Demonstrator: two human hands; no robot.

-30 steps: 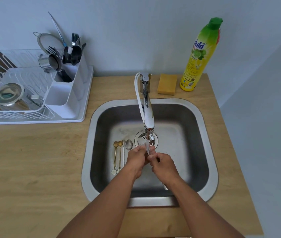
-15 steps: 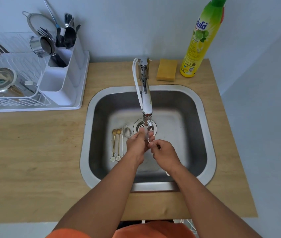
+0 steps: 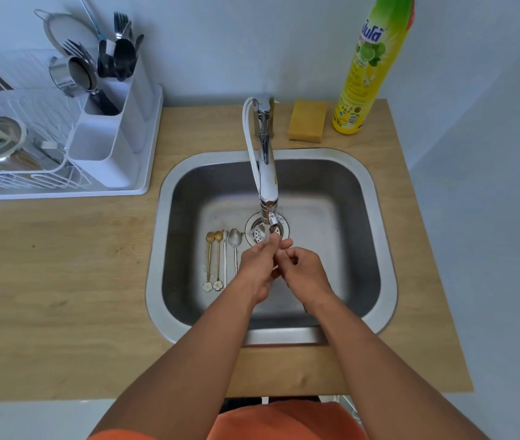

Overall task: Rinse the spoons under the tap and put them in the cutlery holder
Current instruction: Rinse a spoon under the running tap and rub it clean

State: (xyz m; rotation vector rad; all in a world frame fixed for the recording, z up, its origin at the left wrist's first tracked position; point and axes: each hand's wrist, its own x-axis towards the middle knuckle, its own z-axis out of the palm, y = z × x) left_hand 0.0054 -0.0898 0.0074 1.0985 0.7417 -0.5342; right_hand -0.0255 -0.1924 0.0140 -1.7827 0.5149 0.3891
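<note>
Water runs from the chrome tap (image 3: 267, 182) over the steel sink (image 3: 376, 249). My left hand (image 3: 257, 268) and my right hand (image 3: 304, 271) meet under the stream, both closed on one spoon that they almost entirely hide; a dark handle tip (image 3: 305, 308) shows below my right wrist. Two gold spoons (image 3: 214, 258) with flower ends and two silver spoons (image 3: 234, 241) lie side by side on the sink floor, left of my hands. The white cutlery holder (image 3: 109, 147) stands at the back left with dark utensils in its far compartments.
A white wire dish rack (image 3: 14, 173) with a metal strainer and cups adjoins the holder. A yellow sponge (image 3: 307, 120) and a yellow-green detergent bottle (image 3: 369, 68) stand behind the sink. The drain (image 3: 257, 231) lies under the tap. Wooden counter (image 3: 61, 265) surrounds the sink.
The camera has tilted down, so everything sits higher in view. Both hands stay together under the running tap, with only small finger movements on the spoon.
</note>
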